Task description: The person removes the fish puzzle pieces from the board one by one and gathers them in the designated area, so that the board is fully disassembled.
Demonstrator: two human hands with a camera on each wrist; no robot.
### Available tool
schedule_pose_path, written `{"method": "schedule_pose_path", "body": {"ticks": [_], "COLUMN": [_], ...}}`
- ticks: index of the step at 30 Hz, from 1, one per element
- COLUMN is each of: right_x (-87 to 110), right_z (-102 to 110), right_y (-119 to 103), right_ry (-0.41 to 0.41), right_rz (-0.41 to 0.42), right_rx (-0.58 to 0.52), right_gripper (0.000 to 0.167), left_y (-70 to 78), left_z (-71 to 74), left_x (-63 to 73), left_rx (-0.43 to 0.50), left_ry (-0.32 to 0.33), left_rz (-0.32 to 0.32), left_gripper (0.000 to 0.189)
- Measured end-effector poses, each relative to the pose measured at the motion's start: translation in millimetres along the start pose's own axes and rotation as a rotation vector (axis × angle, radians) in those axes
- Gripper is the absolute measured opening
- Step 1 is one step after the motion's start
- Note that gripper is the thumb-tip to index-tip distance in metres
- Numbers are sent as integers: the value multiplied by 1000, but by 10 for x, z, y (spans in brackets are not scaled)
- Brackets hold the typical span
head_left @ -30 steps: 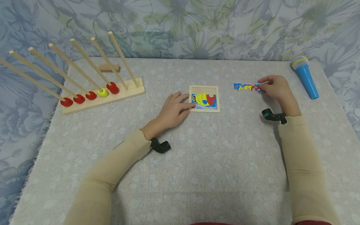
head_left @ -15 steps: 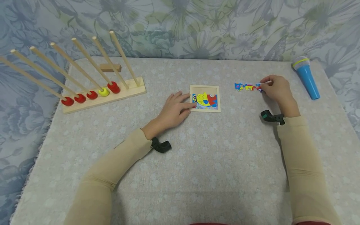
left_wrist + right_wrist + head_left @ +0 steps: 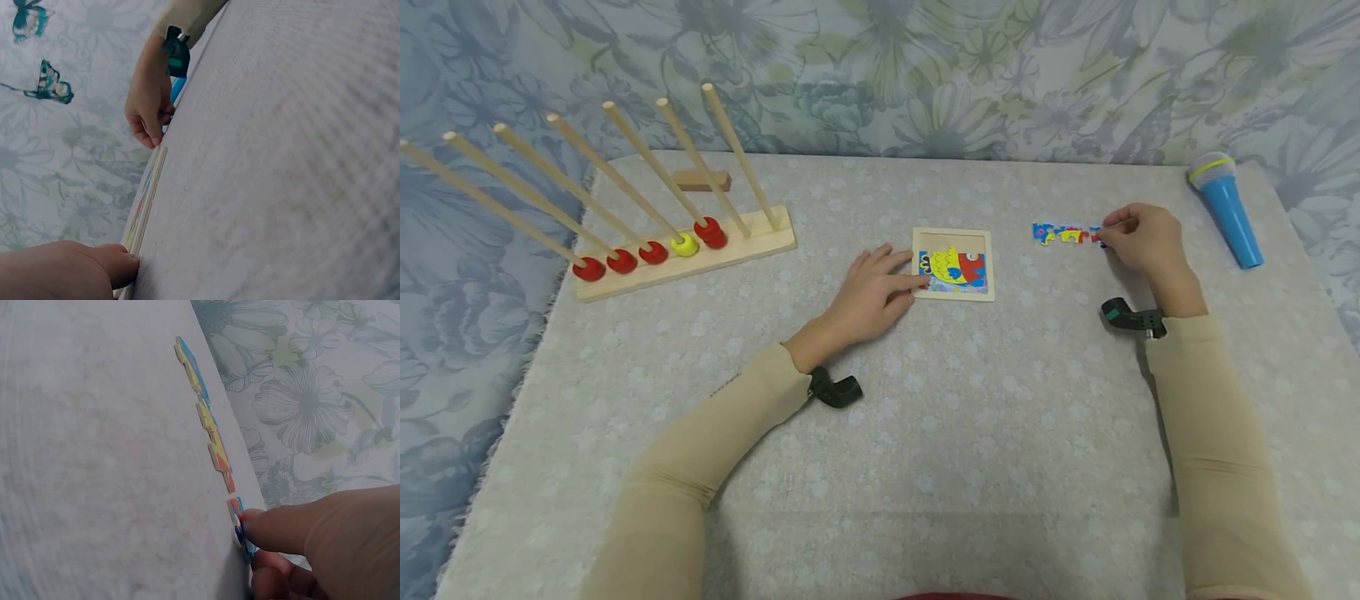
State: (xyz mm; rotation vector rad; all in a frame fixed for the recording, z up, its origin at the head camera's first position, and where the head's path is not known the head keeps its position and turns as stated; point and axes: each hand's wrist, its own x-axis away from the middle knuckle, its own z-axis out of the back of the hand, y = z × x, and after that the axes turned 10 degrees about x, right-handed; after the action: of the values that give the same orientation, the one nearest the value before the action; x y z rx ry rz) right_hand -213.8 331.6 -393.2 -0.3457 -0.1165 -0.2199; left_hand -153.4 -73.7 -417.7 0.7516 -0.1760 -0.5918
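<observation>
While the left hand [image 3: 871, 296] touches the tray [image 3: 962, 297] with straight fingers — fish puzzle [image 3: 958, 268] inside, wood showing along the far side — the right hand [image 3: 1146, 242] pinches an end piece [image 3: 235, 506], counter [image 3: 1011, 275] between.

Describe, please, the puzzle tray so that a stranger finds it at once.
On the table, look between the pegged wooden stand at left and the blue microphone at right. Near the middle lies a squarish puzzle tray with a pale wooden rim. Unlike the loose pieces right of it, it frames a fish picture, with bare wood above.
</observation>
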Motion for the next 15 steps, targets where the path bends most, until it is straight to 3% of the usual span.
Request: {"method": "schedule_pose_path", "body": {"ticks": [9, 15], "right_x": [-26, 116], "right_z": [97, 124], "right_y": [16, -274], "right_ry": [-55, -45], "right_rz": [-15, 84], "right_rx": [-69, -121], "right_gripper": [44, 44], "left_y": [-10, 0], "left_z": [8, 0], "left_x": [12, 2], "left_rx": [-4, -6], "left_ry": [7, 0], "left_rz": [9, 4], "left_gripper": [37, 37]}}
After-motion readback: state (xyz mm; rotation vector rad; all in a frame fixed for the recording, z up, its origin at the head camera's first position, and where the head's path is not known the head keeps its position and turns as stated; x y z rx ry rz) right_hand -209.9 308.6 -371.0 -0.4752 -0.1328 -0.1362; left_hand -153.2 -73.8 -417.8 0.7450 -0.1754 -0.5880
